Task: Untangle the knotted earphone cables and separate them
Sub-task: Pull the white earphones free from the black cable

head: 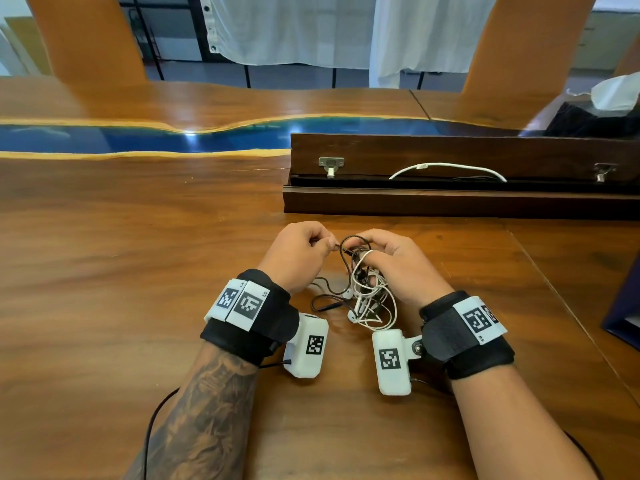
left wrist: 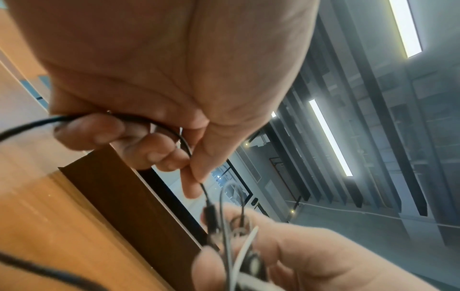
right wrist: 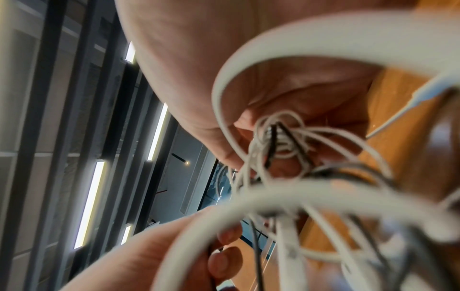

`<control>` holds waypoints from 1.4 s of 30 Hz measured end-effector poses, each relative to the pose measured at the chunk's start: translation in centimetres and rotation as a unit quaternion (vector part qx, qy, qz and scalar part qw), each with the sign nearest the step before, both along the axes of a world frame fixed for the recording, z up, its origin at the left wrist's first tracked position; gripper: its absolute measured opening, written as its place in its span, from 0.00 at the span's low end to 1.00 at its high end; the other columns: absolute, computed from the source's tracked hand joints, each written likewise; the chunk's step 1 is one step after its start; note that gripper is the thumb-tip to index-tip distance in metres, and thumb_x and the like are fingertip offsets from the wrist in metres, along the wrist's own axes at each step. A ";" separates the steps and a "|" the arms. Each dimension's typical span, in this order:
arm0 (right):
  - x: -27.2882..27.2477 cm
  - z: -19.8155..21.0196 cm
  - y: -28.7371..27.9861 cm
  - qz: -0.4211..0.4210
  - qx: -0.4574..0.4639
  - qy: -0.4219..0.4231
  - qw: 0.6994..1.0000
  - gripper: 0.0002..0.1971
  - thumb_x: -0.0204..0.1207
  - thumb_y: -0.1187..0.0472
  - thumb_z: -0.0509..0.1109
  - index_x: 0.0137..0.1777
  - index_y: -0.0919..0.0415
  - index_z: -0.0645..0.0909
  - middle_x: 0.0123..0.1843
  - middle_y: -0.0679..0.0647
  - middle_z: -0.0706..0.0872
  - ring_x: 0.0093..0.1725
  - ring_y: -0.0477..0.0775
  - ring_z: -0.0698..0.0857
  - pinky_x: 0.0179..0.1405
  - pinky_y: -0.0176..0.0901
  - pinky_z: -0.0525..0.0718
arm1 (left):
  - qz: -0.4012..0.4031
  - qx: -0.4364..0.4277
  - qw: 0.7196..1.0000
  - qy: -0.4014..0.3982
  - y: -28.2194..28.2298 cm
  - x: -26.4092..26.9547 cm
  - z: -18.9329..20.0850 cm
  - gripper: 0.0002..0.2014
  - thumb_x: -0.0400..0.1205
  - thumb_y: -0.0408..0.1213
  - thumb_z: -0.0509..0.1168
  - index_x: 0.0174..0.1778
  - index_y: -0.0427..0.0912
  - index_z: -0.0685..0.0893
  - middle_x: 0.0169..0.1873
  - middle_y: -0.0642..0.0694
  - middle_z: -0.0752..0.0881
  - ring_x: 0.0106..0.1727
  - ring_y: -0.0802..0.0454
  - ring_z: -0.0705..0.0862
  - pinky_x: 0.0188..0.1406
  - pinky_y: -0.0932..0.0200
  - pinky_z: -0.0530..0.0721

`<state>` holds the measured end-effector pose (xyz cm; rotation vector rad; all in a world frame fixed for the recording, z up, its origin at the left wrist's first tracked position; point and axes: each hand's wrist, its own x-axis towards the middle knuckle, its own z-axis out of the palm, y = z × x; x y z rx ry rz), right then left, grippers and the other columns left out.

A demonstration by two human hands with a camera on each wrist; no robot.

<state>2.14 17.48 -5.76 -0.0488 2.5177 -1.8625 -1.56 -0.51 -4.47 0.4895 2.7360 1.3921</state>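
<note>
A tangle of white earphone cable [head: 372,296] and black earphone cable [head: 325,289] hangs between my hands above the wooden table [head: 138,271]. My left hand [head: 304,251] pinches the black cable [left wrist: 196,167] between thumb and fingers, just above its dark plug [left wrist: 211,216]. My right hand [head: 388,258] holds the knotted bunch; white loops [right wrist: 281,137] and black strands bunch up against its fingers. The lower loops and an earbud [head: 351,317] trail onto the table between my wrists.
A dark wooden box [head: 450,199] with its lid open stands just beyond my hands, a white cord [head: 450,166] lying in it. A blue resin strip [head: 138,138] crosses the table farther back. A dark object [head: 623,323] sits at the right edge.
</note>
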 end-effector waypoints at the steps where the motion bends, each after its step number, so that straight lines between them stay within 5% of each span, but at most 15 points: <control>1: -0.1 -0.2 0.1 -0.004 0.013 -0.014 1.000 0.15 0.81 0.73 0.65 0.50 0.54 0.90 0.47 0.49 0.92 0.38 0.47 0.85 0.31 0.37 0.82 | 0.013 0.011 1.000 0.003 0.0 0.0 0.0 0.10 0.88 0.33 0.62 0.45 0.39 0.88 0.40 0.60 0.83 0.42 0.64 0.78 0.38 0.75 0.70; 5: -0.2 -0.8 0.7 -0.023 0.078 -0.059 0.995 0.12 0.80 0.70 0.66 0.50 0.56 0.90 0.44 0.50 0.90 0.38 0.49 0.83 0.40 0.45 0.83 | 0.075 0.062 0.995 0.017 -0.2 -0.2 0.5 0.09 0.87 0.34 0.62 0.46 0.39 0.87 0.40 0.50 0.84 0.37 0.61 0.77 0.32 0.74 0.71; 8: -0.2 -0.5 0.8 -0.028 0.072 -0.036 0.996 0.12 0.80 0.71 0.67 0.57 0.58 0.87 0.49 0.51 0.89 0.37 0.48 0.84 0.39 0.37 0.84 | 0.093 0.056 0.994 0.016 -0.3 -0.2 0.5 0.05 0.85 0.36 0.65 0.51 0.44 0.87 0.54 0.46 0.84 0.51 0.56 0.79 0.52 0.65 0.77; 11: -0.1 -0.2 0.6 -0.029 0.058 -0.014 0.998 0.16 0.78 0.72 0.68 0.59 0.53 0.85 0.51 0.50 0.89 0.40 0.47 0.86 0.43 0.36 0.85 | 0.098 0.047 0.994 0.020 -0.3 0.0 0.5 0.13 0.84 0.37 0.68 0.64 0.50 0.82 0.65 0.51 0.79 0.65 0.55 0.76 0.69 0.58 0.74; 16: 0.4 0.6 0.0 0.003 -0.027 0.027 0.999 0.22 0.77 0.76 0.68 0.63 0.52 0.83 0.54 0.50 0.91 0.46 0.45 0.91 0.43 0.36 0.85 | 0.021 0.096 0.995 -0.023 0.2 0.8 1.1 0.07 0.83 0.43 0.71 0.50 0.44 0.88 0.47 0.46 0.89 0.45 0.49 0.87 0.49 0.55 0.85; 19: 0.5 0.9 -0.2 0.005 -0.072 0.038 0.997 0.20 0.77 0.79 0.68 0.61 0.56 0.83 0.49 0.51 0.93 0.44 0.45 0.92 0.38 0.33 0.86 | -0.015 0.067 0.997 -0.040 0.5 1.0 0.9 0.09 0.80 0.40 0.75 0.53 0.43 0.87 0.44 0.45 0.89 0.36 0.53 0.83 0.42 0.56 0.86; 25: 0.4 0.6 -0.1 -0.011 -0.055 0.020 0.998 0.11 0.82 0.70 0.71 0.56 0.54 0.87 0.44 0.50 0.94 0.43 0.50 0.91 0.40 0.49 0.92 | 0.004 0.048 0.999 -0.006 0.4 0.6 0.4 0.03 0.82 0.31 0.72 0.46 0.44 0.86 0.40 0.50 0.87 0.34 0.57 0.81 0.39 0.61 0.81; 27: 0.5 0.5 -0.1 -0.026 -0.036 -0.005 0.999 0.06 0.84 0.62 0.71 0.51 0.51 0.89 0.45 0.51 0.92 0.42 0.52 0.90 0.33 0.48 0.91 | 0.023 0.057 0.998 0.013 0.3 0.5 0.4 0.03 0.83 0.31 0.70 0.45 0.43 0.85 0.41 0.50 0.86 0.34 0.57 0.81 0.38 0.63 0.80; 30: 0.5 0.2 0.5 -0.023 0.028 -0.032 0.999 0.12 0.88 0.52 0.65 0.50 0.52 0.90 0.50 0.55 0.92 0.42 0.55 0.89 0.26 0.39 0.84 | 0.050 0.105 0.993 0.016 0.4 0.4 0.5 0.03 0.86 0.30 0.65 0.49 0.41 0.83 0.47 0.44 0.88 0.37 0.54 0.85 0.36 0.68 0.83; 34: 0.3 0.0 0.8 0.009 0.058 -0.075 0.996 0.10 0.88 0.57 0.66 0.54 0.57 0.88 0.46 0.57 0.92 0.40 0.50 0.88 0.23 0.36 0.81 | 0.070 0.188 0.979 -0.030 0.5 0.5 0.9 0.04 0.89 0.28 0.58 0.54 0.39 0.78 0.45 0.42 0.90 0.32 0.55 0.87 0.23 0.70 0.78; 36: 0.3 -0.1 0.8 0.020 0.073 -0.066 0.995 0.06 0.85 0.60 0.69 0.57 0.54 0.87 0.47 0.55 0.92 0.36 0.47 0.87 0.22 0.37 0.80 | 0.061 0.201 0.977 -0.046 0.4 0.5 1.0 0.06 0.90 0.28 0.56 0.54 0.41 0.78 0.43 0.44 0.90 0.33 0.54 0.88 0.24 0.66 0.80; 39: 0.2 -0.1 0.8 0.032 0.067 -0.024 0.997 0.17 0.79 0.61 0.75 0.65 0.44 0.81 0.56 0.49 0.87 0.35 0.46 0.86 0.25 0.38 0.80 | 0.037 0.208 0.975 -0.063 0.3 0.6 1.0 0.08 0.90 0.27 0.56 0.54 0.40 0.79 0.42 0.44 0.89 0.37 0.52 0.89 0.26 0.58 0.85; 42: 0.2 -0.1 0.7 0.053 0.074 0.027 0.995 0.14 0.76 0.58 0.79 0.58 0.39 0.85 0.59 0.44 0.88 0.41 0.57 0.87 0.36 0.41 0.81 | -0.011 0.215 0.974 -0.067 0.5 0.8 1.0 0.08 0.88 0.25 0.59 0.51 0.40 0.82 0.47 0.39 0.88 0.39 0.51 0.90 0.32 0.54 0.90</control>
